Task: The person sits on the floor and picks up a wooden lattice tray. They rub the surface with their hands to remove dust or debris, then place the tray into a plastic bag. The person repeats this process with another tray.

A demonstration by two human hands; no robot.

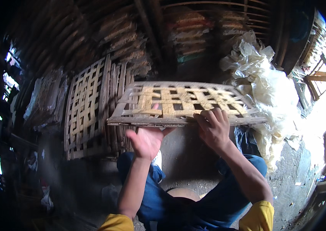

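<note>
A rectangular woven bamboo rack (165, 101) with a weathered wooden frame is held up in front of me, its near edge towards me. My right hand (213, 127) grips that near edge right of its middle, the fingers curled over the top. My left hand (148, 141) is under the rack left of its middle, palm up with the thumb spread; part of its fingers shows through the lattice. Whether the left palm bears the rack's weight cannot be told.
More woven racks (83, 109) stand on edge in a row at the left. Crumpled translucent plastic sheeting (275, 98) is heaped at the right. A wooden frame (320, 78) stands farther right. Below, my knees in jeans flank a round object (183, 194) on the grey floor.
</note>
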